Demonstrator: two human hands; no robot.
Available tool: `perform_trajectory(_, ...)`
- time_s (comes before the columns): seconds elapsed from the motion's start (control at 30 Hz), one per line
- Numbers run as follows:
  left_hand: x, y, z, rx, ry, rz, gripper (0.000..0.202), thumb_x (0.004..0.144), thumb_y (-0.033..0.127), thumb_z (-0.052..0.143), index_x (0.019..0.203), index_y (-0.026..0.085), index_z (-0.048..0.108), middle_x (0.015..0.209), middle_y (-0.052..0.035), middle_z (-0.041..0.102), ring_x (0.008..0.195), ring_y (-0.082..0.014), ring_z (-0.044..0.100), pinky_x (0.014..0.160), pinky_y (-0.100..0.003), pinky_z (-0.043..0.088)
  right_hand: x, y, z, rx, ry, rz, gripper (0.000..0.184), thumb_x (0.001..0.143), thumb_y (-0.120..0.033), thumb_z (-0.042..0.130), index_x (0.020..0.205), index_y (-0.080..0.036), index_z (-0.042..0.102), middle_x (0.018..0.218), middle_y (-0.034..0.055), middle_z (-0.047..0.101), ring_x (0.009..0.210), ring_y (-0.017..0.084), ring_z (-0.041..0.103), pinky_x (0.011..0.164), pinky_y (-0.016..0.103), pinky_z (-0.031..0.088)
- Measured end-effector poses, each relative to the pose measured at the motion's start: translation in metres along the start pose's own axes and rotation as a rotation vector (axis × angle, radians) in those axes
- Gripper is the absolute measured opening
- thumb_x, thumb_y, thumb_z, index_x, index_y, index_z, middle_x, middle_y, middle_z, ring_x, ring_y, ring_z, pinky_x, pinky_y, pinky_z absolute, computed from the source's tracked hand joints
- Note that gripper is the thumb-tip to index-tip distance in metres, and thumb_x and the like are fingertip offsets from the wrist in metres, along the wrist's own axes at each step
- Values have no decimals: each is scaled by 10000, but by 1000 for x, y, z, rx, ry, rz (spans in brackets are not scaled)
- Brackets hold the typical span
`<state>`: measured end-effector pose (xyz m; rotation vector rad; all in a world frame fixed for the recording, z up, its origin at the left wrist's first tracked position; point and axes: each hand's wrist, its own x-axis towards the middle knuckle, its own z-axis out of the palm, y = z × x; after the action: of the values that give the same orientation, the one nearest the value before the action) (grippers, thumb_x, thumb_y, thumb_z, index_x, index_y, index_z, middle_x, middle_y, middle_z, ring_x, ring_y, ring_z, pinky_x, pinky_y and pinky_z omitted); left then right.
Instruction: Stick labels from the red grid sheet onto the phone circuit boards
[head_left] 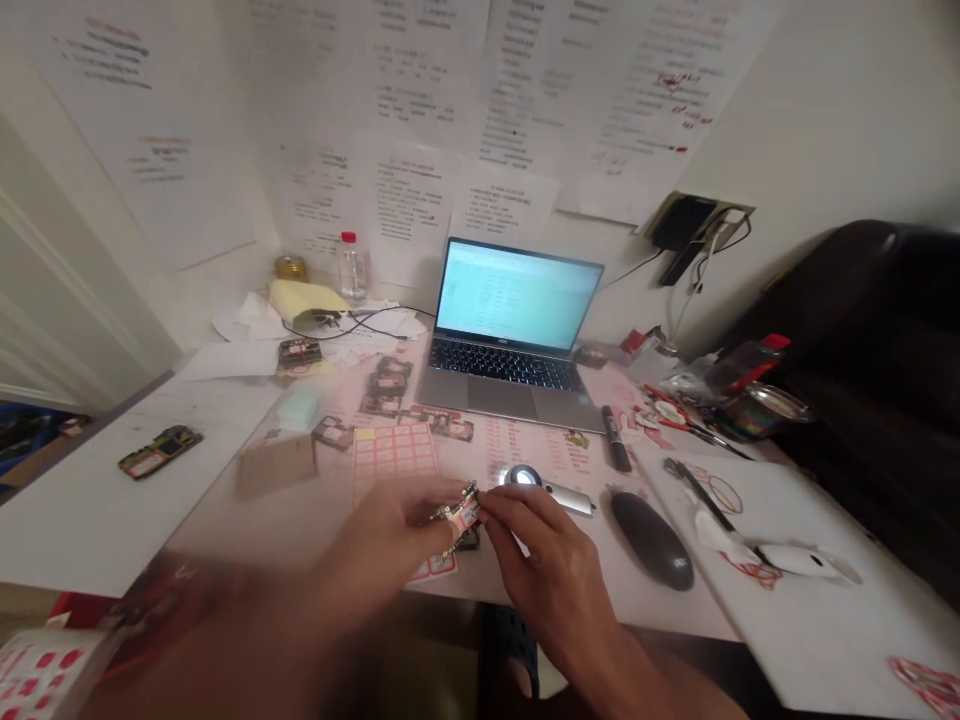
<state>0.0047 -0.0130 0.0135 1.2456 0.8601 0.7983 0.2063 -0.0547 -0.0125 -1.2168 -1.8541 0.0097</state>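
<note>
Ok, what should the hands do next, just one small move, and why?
I'd probably press the board's label lightly with the right hand: the left hand grips the board, the label shows, and the right hand's fingers are at the board's edge.

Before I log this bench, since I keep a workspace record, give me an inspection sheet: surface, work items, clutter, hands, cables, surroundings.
Surface: pale table, white sheets at both sides.
Work items: small circuit board in hand; red-bordered sheet partly hidden by the hands; another board on the left white sheet.
Clutter: laptop, mouse, marker, red-capped bottle.
Hands: left hand holds the small circuit board; right hand has fingertips at its edge.
Cables: cords at the wall outlet, beside a black adapter.
Surroundings: printed papers on the wall.
</note>
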Motion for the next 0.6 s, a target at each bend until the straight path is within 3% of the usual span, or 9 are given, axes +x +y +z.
perform_trajectory(0.17, -2, -7, 1, 61, 41, -4, 296, 921, 283, 783, 1197, 227, 871, 1222, -56, 846, 1112, -253, 793, 977, -336, 641, -1, -2, 4, -68, 42, -21, 153, 1064, -131, 641, 1103, -246, 735, 1032, 40, 786, 914, 169, 780, 805, 264, 642)
perform_trajectory(0.3, -4, -9, 7, 136, 131, -15, 370, 874, 288, 760, 1226, 247, 866, 1284, -63, 828, 1139, -285, 792, 871, -343, 685, 3, -6, 6, -111, 21, 13, 140, 1046, -116, 639, 1021, -251, 668, 958, 10, 749, 828, 155, 742, 676, 245, 595)
perform_trajectory(0.37, -5, -8, 10, 191, 173, 31, 376, 840, 267, 741, 1189, 253, 879, 1254, -59, 834, 1175, -296, 783, 888, -346, 687, 5, -7, 8, -151, 13, 13, 154, 1044, -102, 614, 1009, -250, 638, 938, 9, 727, 805, 159, 721, 655, 256, 573)
perform_trajectory(0.47, -5, -6, 12, 211, 196, 44, 373, 827, 288, 735, 1167, 256, 884, 1229, -54, 838, 1182, -297, 781, 903, -347, 684, 6, -7, 10, -228, 17, -33, 155, 1048, -93, 566, 1013, -241, 598, 935, 28, 700, 813, 183, 692, 698, 303, 568)
perform_trajectory(0.6, -4, -7, 10, 132, 179, -51, 380, 835, 341, 759, 1183, 236, 869, 1239, -58, 837, 1072, -278, 804, 820, -329, 679, 4, -6, 13, -357, 31, -146, 165, 1036, -71, 559, 999, -231, 580, 910, 61, 672, 828, 229, 636, 712, 363, 541)
